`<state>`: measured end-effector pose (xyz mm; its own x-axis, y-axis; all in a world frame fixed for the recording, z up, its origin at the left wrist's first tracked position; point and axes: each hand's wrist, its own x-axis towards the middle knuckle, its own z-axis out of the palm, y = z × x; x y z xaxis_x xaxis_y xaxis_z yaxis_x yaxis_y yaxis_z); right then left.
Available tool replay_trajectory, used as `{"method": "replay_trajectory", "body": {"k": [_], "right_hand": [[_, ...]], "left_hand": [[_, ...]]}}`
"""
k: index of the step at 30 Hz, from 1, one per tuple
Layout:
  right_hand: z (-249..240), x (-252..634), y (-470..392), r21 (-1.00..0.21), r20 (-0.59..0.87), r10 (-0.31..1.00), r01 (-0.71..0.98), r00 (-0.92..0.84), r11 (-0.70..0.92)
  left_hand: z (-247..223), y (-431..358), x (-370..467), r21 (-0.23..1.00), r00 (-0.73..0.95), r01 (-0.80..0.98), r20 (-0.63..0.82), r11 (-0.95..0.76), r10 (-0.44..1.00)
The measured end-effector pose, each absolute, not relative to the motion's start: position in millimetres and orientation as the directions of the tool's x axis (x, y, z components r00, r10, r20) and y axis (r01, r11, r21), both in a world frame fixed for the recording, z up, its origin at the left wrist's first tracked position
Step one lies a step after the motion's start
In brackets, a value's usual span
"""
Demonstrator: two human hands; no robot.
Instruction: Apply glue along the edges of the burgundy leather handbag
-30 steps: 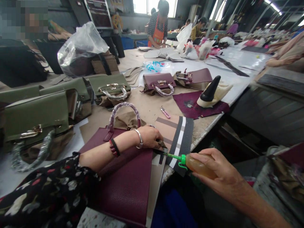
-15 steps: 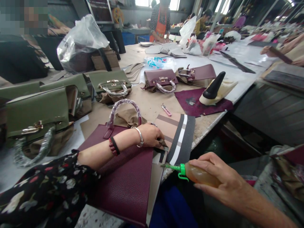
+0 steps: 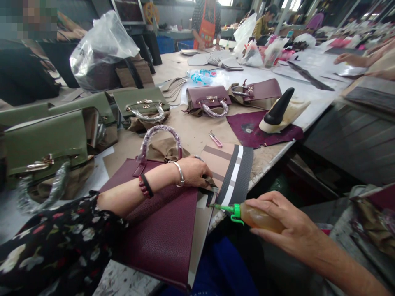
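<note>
A maroon leather handbag [image 3: 160,230] lies flat at the table's near edge, its wrapped handle [image 3: 159,135] arching up behind. My left hand [image 3: 193,172] presses down on the bag's right edge, fingers curled over a flap. My right hand [image 3: 277,224] grips a squeeze bottle of amber glue [image 3: 257,218] with a green nozzle [image 3: 224,208]. The nozzle tip points left at the bag's open side edge, just below my left fingers. A striped beige, black and white panel [image 3: 233,172] lies under that corner.
Olive handbags [image 3: 46,142] stand at the left. Two small maroon bags [image 3: 210,96] sit mid-table. Beyond lie a pink snipper [image 3: 215,140], a maroon leather scrap [image 3: 249,129] with a black cone form [image 3: 277,107], and a plastic bag [image 3: 101,49]. Other people work at the far end.
The glue bottle dropped away from the bag's edge, then came back up and left, so its nozzle again points at the edge. My left hand stayed pressed on the bag.
</note>
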<state>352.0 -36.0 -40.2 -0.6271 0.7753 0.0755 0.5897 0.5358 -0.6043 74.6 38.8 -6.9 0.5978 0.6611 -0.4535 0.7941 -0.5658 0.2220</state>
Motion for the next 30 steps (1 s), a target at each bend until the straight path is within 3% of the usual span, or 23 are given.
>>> {"method": "replay_trajectory", "body": {"k": [3,8,14,19,25,30], "right_hand": [[-41.0,352.7,-35.4,-0.580,0.107,0.782,0.600,-0.615,0.551],[-39.9,350.8,-39.1,-0.634,0.014,0.734,0.561,-0.679,0.532],[-43.2,354.2,-31.2,-0.563,0.154,0.790,0.604,-0.594,0.564],[-44.5,355.3,-37.6,-0.617,0.053,0.756,0.574,-0.652,0.538],[-49.4,358.2,-34.5,-0.611,0.102,0.793,0.591,-0.601,0.526],[-47.8,352.3,-47.6,-0.653,0.015,0.752,0.563,-0.659,0.506]], "left_hand": [[-7.1,39.1,75.2,0.220,0.601,0.792,-0.451,-0.570,0.660],[-6.1,38.7,75.6,0.214,0.595,0.795,-0.461,-0.567,0.659],[-6.1,39.4,74.3,0.219,0.599,0.793,-0.453,-0.569,0.660],[-7.5,39.3,73.9,0.225,0.601,0.792,-0.451,-0.568,0.660],[-8.6,40.1,74.7,0.223,0.602,0.792,-0.446,-0.569,0.662],[-8.9,40.5,75.2,0.227,0.599,0.794,-0.449,-0.564,0.663]]}}
